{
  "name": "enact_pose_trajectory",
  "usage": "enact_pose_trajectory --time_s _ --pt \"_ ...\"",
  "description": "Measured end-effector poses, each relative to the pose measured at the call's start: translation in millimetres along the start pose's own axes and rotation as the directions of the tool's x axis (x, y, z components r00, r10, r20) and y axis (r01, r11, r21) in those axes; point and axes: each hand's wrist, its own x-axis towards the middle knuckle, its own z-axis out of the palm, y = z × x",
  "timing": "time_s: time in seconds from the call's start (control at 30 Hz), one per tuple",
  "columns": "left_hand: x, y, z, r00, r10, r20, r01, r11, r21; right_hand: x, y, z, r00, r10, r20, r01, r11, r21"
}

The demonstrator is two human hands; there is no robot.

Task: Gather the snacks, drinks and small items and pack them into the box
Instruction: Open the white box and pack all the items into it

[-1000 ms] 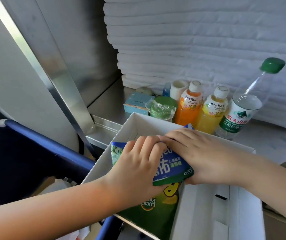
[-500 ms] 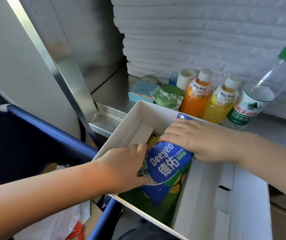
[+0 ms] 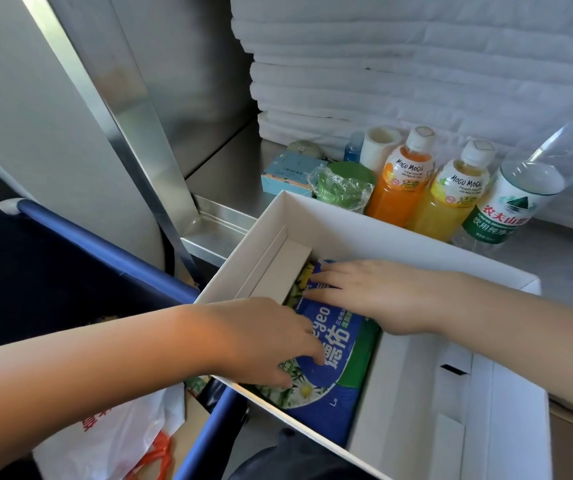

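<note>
The left forearm reaches in from the lower left, over the near-left wall of the white cardboard box. The left hand is palm down inside the box, its fingers extended and slightly spread, and the fingertips press on the near end of a blue packet. The packet lies flat on the floor of the box against the left wall. The right forearm comes in from the right edge, across the box's far-right corner. The right hand lies flat on the far end of the same packet with its fingers straight and close together, gripping nothing.

Left of the box, a white plastic bag with red print is partly covered by the left forearm. Inside the box, the hands cover part of the packet's lettering, and a green and yellow wrapper shows only as slivers under it. Beyond the far wall, the box rim hides the bases of a green wrapped item, an orange drink bottle, a yellow drink bottle and a water bottle. The water bottle's green cap is cut off by the frame's right edge. A small light-blue carton stands beyond the box's far-left corner, and the things behind it are too small to identify.
</note>
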Motion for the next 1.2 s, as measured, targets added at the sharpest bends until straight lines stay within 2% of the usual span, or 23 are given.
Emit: enact_pose_trajectory --time_s 0.1,0.17,0.33,0.47,0.53,0.67,0.77,0.9,1.03,1.1,1.2 --pt "9 3 1 0.994 0.103 -0.042 -0.100 0.993 0.058 -11 2 -6 0.992 0.118 0.045 -0.120 0.992 0.036" --pt "16 4 4 0.997 0.078 0.018 -0.079 0.993 0.092 -20 0 -5 0.976 0.185 0.116 -0.196 0.976 0.093" --pt "23 4 6 0.965 -0.036 0.259 0.004 0.993 0.122 -35 -12 13 0.942 0.151 0.301 -0.223 0.950 0.221" --pt "26 4 1 0.943 -0.068 0.326 0.009 0.984 0.179 -32 -15 21 0.927 0.158 0.340 -0.245 0.942 0.231" --pt "32 2 -5 0.952 -0.081 0.295 0.019 0.978 0.208 -28 -17 21 0.918 0.164 0.362 -0.253 0.944 0.214" --pt "43 -4 -8 0.987 -0.090 0.136 0.062 0.978 0.198 -30 -13 19 0.914 0.200 0.352 -0.269 0.950 0.161" --pt "47 -10 0 0.977 -0.118 0.180 0.085 0.980 0.181 -40 -9 23 0.892 0.256 0.372 -0.309 0.947 0.089" --pt "51 -13 4 0.966 -0.136 0.221 0.106 0.984 0.142 -42 -10 25 0.865 0.256 0.432 -0.310 0.949 0.060" --pt "55 -10 0 0.952 -0.156 0.264 0.100 0.972 0.215 -36 -14 24 0.857 0.249 0.452 -0.306 0.950 0.057" --pt "57 -12 -9 0.963 -0.130 0.238 0.072 0.969 0.235 -37 -13 22 0.856 0.250 0.453 -0.322 0.943 0.089" --pt "62 -19 -20 0.992 -0.083 0.099 0.064 0.981 0.185 -42 -11 21 0.860 0.270 0.433 -0.346 0.932 0.106"
